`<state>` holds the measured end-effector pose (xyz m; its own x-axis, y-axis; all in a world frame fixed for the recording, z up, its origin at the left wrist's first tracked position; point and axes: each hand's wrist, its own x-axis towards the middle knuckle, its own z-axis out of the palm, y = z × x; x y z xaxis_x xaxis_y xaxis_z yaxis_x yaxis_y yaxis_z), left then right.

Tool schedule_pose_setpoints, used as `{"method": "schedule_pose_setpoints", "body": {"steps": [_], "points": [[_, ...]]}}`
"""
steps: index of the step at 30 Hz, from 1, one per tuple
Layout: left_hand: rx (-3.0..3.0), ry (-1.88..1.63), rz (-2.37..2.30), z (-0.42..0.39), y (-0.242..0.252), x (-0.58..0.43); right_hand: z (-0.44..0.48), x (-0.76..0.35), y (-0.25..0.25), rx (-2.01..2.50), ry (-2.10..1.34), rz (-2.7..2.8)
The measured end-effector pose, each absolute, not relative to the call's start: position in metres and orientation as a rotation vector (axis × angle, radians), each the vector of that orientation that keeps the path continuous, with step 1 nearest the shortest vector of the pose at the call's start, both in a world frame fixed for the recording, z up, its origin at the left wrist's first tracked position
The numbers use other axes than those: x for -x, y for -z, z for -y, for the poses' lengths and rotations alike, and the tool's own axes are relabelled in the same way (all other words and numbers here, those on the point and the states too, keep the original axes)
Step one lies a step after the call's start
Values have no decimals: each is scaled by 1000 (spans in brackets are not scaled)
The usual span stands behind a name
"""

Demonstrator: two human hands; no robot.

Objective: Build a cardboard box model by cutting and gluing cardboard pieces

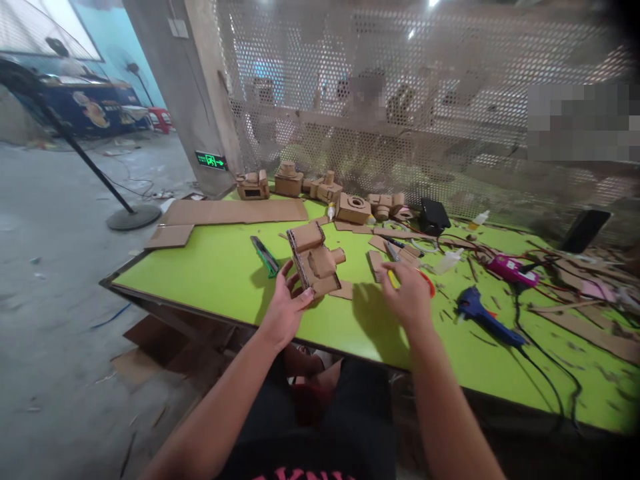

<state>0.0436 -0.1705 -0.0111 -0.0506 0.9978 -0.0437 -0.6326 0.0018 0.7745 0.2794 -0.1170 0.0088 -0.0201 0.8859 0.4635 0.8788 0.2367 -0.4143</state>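
Observation:
My left hand (287, 307) grips a small cardboard model (315, 260), tilted above the table, its fingers and thumb around the lower left edge. The model has a block body, a rounded middle and a short tube pointing right. To the right, my right hand (407, 297) has its fingers curled at the handles of a pair of scissors (394, 279), whose yellow and red loops show beside the hand. The fingertips are partly hidden. A green utility knife (265, 257) lies just left of the model. Small cardboard pieces (375, 265) lie near the right hand.
Finished cardboard models (353, 208) stand along the perforated metal screen (425, 113). A long cardboard sheet (230, 212) lies at back left. To the right are a blue glue gun (490, 319), a magenta tool (513, 269), black cables, small bottles (449, 261) and scraps on the green table (200, 277).

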Motion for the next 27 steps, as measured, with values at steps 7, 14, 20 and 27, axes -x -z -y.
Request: {"method": "schedule_pose_setpoints", "body": {"steps": [7,14,20,27], "points": [[-561,-1469,-685,170,8,-43,64,-358,-13,2161,-149,2066],[-628,-1429,-580,143,-18,-50,63,-357,-20,2164,-141,2137],[-804,-1435,-535,75,-47,-53,66,-378,-55,1648,-139,1805],[-822,-1451,-605,6,-27,-59,46,-344,-38,1158,-225,1672]]}}
